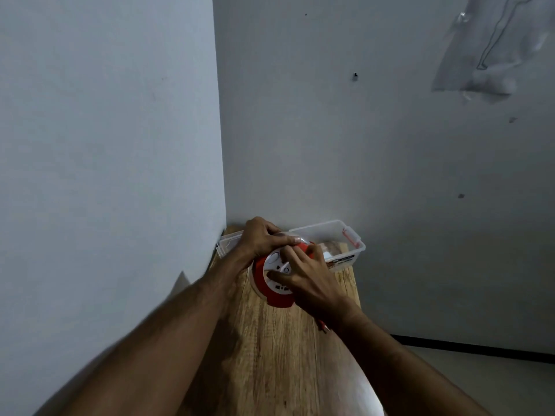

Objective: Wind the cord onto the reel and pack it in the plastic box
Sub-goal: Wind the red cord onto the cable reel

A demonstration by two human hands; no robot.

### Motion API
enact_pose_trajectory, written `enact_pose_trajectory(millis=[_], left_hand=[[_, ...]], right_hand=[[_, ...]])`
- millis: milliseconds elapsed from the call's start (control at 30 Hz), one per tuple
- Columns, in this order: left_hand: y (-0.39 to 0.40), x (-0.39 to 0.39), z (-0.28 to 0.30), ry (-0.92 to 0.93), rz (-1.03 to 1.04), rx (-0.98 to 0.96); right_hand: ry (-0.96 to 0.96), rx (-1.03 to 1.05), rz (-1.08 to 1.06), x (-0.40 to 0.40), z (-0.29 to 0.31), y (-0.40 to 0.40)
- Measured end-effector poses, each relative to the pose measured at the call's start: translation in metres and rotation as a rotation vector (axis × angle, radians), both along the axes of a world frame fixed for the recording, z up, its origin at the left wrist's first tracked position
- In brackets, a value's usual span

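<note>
A narrow wooden worktop (pixel 279 349) runs into the corner where two pale grey walls (pixel 330 145) meet. Right of that corner, a small dark hook (pixel 356 75) sticks from the wall, with a clear plastic sheet (pixel 486 49) stuck higher up. A dark skirting strip (pixel 480 349) edges the pale floor (pixel 495 382).

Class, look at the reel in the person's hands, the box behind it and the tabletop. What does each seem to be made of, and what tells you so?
Reel: likely hard plastic, orange rim round a white face, smooth and moulded. Box: clear plastic, since the wall and table show through it, with orange clips. Tabletop: wood or wood-look laminate; grain lines show, but which it is cannot be told.
</note>
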State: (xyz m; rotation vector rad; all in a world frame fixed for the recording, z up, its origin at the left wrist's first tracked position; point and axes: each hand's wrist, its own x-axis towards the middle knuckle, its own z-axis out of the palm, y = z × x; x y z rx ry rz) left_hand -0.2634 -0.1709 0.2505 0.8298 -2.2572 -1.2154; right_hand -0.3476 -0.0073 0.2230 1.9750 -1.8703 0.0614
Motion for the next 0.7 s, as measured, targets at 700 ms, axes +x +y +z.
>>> enact_pose_trajectory(millis=[700], left_hand=[[0.008, -0.009, -0.001, 0.061, 0.088, -0.071]], right_hand=[[-1.177, -0.646, -0.626, 0.044, -0.005, -0.018]])
